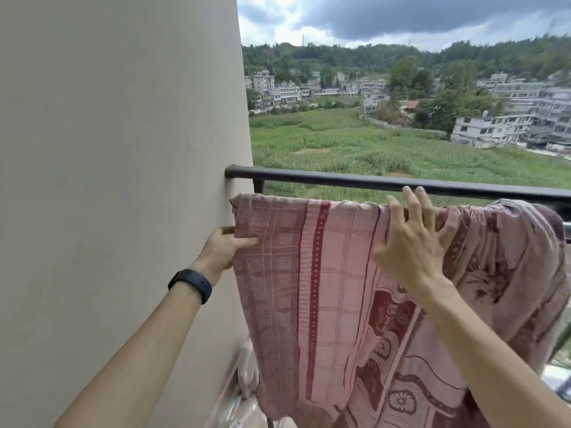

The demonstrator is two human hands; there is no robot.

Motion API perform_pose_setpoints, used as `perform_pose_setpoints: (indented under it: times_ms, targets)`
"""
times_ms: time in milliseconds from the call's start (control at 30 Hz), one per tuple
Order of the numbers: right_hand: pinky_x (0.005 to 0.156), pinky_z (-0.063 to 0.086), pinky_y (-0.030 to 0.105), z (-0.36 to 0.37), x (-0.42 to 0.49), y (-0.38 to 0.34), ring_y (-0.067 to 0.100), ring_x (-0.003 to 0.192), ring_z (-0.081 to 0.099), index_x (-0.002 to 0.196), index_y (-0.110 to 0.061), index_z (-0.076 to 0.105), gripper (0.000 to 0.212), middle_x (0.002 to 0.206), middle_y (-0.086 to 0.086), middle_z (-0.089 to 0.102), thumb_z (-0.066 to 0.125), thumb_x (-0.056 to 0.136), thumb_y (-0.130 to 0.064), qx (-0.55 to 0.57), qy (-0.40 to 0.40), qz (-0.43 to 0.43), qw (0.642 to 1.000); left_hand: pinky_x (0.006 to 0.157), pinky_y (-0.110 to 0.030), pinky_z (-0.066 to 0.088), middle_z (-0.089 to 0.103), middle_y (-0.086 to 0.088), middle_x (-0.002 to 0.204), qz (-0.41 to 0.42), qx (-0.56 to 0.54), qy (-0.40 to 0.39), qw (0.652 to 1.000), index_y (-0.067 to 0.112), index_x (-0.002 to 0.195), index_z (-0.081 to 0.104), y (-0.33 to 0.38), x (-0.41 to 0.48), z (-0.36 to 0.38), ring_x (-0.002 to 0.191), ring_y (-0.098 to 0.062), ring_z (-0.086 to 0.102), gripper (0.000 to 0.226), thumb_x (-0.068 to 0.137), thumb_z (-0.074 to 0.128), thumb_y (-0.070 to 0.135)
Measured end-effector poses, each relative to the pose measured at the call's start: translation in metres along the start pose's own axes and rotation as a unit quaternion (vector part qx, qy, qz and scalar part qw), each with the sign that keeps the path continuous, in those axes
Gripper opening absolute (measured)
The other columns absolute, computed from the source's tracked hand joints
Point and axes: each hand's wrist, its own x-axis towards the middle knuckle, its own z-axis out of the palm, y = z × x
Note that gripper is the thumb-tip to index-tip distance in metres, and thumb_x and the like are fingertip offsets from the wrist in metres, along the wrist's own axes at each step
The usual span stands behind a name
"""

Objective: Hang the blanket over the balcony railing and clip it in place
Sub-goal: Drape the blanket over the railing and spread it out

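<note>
A pink blanket (333,288) with dark red bands and flower patterns hangs over a lower bar, just below the black top railing (355,182). My left hand (224,250), with a black wristband, pinches the blanket's left edge close to the wall. My right hand (414,239) lies flat on the blanket near its top fold, fingers spread apart. On the right the blanket is bunched in thick folds (522,257). No clip is in view.
A beige wall (123,180) fills the left side and meets the railing's end. Pale plastic-wrapped items (247,381) sit low by the wall under the blanket. Beyond the railing lie a green field and buildings far below.
</note>
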Motion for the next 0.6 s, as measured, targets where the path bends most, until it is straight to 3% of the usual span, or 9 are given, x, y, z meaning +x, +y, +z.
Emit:
perform_pose_setpoints:
  times_ms: [100,200,300,367,400,500,600]
  targets:
    - [0.117,0.0,0.063,0.012,0.009,-0.063,0.023,0.151,0.023,0.146,-0.022,0.043,0.07,0.159,0.006,0.036,0.058,0.082,-0.047,0.049,0.002,-0.102,0.994,0.072,-0.035,0.035,0.07,0.009,0.082,0.005,-0.014,-0.032,0.999,0.025,0.091,0.072,0.022,0.001,-0.014,0.08,-0.016,0.058,0.025,0.081,0.067,0.047]
    - [0.116,0.001,0.059,0.026,0.02,-0.104,0.022,0.145,0.033,0.148,-0.028,0.04,0.066,0.153,0.001,0.044,0.039,0.092,-0.063,0.062,-0.02,-0.134,0.989,0.072,-0.034,0.031,0.064,0.013,0.074,0.023,-0.038,-0.012,0.999,0.029,0.082,0.069,0.041,0.006,-0.017,0.075,-0.013,0.051,0.024,0.084,0.059,0.051]
    - [0.108,0.02,0.052,0.033,0.031,-0.101,0.023,0.122,0.052,0.14,-0.034,0.046,0.05,0.131,-0.001,0.06,0.034,0.099,-0.059,0.052,0.003,-0.138,0.989,0.075,-0.029,0.041,0.066,0.011,0.067,0.026,-0.074,0.013,0.997,0.022,0.091,0.071,0.049,0.015,-0.02,0.076,-0.013,0.057,0.016,0.09,0.062,0.036]
    - [0.098,0.032,0.045,0.031,0.031,-0.077,0.025,0.104,0.058,0.132,-0.033,0.052,0.041,0.114,0.0,0.066,0.034,0.102,-0.055,0.029,0.039,-0.138,0.989,0.079,-0.026,0.046,0.071,0.008,0.078,0.042,-0.093,-0.032,0.994,0.018,0.094,0.073,0.052,0.018,-0.022,0.08,-0.013,0.062,0.014,0.09,0.064,0.028]
    - [0.095,0.035,0.043,0.029,0.029,-0.06,0.027,0.099,0.059,0.129,-0.032,0.054,0.039,0.109,0.001,0.067,0.035,0.103,-0.054,0.022,0.056,-0.136,0.989,0.079,-0.026,0.048,0.074,0.005,0.086,0.054,-0.109,-0.061,0.991,0.018,0.086,0.07,0.054,0.019,-0.022,0.083,-0.015,0.065,0.008,0.09,0.066,0.023]
    - [0.101,0.036,0.043,0.022,0.018,-0.005,0.029,0.1,0.056,0.13,-0.027,0.055,0.04,0.11,0.003,0.064,0.038,0.102,-0.048,0.0,0.082,-0.127,0.988,0.07,-0.025,0.048,0.073,0.001,0.095,0.073,-0.147,-0.112,0.98,0.026,0.071,0.041,0.054,0.024,-0.012,0.076,-0.014,0.066,0.039,0.086,0.072,0.008]
    - [0.111,0.031,0.045,0.014,0.011,0.018,0.029,0.114,0.051,0.136,-0.025,0.053,0.043,0.121,0.005,0.06,0.041,0.098,-0.041,0.002,0.07,-0.111,0.991,0.06,-0.021,0.044,0.067,0.005,0.079,0.094,-0.099,-0.044,0.99,0.025,0.074,0.046,0.052,0.023,0.0,0.06,-0.009,0.058,0.036,0.082,0.075,0.007]
